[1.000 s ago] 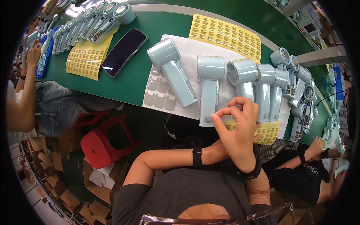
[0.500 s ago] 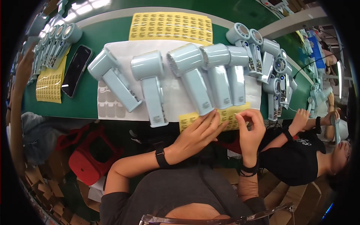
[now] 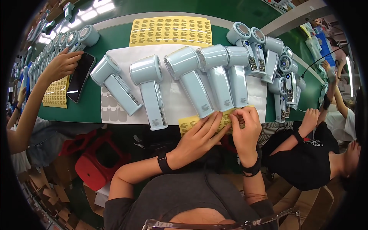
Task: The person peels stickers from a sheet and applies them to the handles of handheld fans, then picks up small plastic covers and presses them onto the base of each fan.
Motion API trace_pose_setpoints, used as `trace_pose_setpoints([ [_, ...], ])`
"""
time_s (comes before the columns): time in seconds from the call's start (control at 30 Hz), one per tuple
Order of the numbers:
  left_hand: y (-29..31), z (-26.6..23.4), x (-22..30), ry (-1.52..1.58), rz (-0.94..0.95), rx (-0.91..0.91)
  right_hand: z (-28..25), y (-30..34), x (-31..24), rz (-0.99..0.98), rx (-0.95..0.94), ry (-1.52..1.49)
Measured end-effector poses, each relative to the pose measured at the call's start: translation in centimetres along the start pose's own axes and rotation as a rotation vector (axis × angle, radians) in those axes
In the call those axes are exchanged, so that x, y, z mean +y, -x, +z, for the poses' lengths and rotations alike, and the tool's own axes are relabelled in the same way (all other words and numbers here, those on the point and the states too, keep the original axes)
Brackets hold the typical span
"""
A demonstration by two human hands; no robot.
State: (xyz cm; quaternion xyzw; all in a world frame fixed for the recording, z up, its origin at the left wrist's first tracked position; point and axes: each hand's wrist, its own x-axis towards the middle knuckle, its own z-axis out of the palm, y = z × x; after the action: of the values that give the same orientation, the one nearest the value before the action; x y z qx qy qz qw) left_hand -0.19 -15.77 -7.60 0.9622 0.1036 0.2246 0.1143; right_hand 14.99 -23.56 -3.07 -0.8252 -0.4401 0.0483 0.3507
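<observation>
My left hand (image 3: 199, 133) lies with outstretched fingers on a yellow label sheet (image 3: 188, 123) at the table's near edge. My right hand (image 3: 246, 124) is closed in a pinch over the right part of this sheet; what lies between thumb and forefinger is hidden. Just beyond my fingers, a light-blue handheld fan (image 3: 195, 90) lies with small print near its handle end. Two similar handheld fans, a middle one (image 3: 221, 84) and a right one (image 3: 240, 82), lie beside it. Farther left are a tilted handheld fan (image 3: 119, 90) and another handheld fan (image 3: 150, 90) with its handle's side partly uncovered.
White backing paper (image 3: 134, 51) lies under the fans. Beyond it is a larger yellow label sheet (image 3: 170, 32). A black phone (image 3: 81, 78) lies left, near a co-worker's hand (image 3: 63, 65) and a row of fans (image 3: 88, 36). More opened fans (image 3: 274, 57) crowd the right.
My right hand has moved left and down onto the label sheet. The co-worker's hand at the left has reached in to the row of fans. My left hand stays on the sheet.
</observation>
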Motion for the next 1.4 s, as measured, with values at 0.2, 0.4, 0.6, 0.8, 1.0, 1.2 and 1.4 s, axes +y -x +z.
trace_pose_setpoints([
  [0.2,0.1,-0.1,-0.1,0.004,-0.001,-0.002,-1.6,-0.1,-0.4,0.139,-0.183,-0.277],
  [0.4,0.5,0.5,-0.1,0.006,-0.012,0.024,-2.6,-0.4,-1.6,0.178,-0.197,-0.43],
  [0.6,0.2,0.4,0.0,-0.029,0.016,0.043,-1.2,-1.1,-0.8,0.181,-0.18,-0.093],
  [0.8,0.4,0.5,-0.2,-0.008,0.011,0.063,-0.5,-0.3,-1.3,0.077,-0.072,-0.053],
  [1.0,0.4,0.4,-0.1,0.024,0.025,0.088,-5.3,-0.8,-4.9,0.191,-0.262,-0.398],
  [1.2,0.4,4.9,1.2,-0.021,0.0,0.074,0.4,-2.3,-13.7,-0.064,-0.286,-0.425],
  [1.4,-2.5,3.2,1.5,0.251,-0.023,0.321,7.5,-4.7,-17.1,-0.343,-0.369,-0.244],
])
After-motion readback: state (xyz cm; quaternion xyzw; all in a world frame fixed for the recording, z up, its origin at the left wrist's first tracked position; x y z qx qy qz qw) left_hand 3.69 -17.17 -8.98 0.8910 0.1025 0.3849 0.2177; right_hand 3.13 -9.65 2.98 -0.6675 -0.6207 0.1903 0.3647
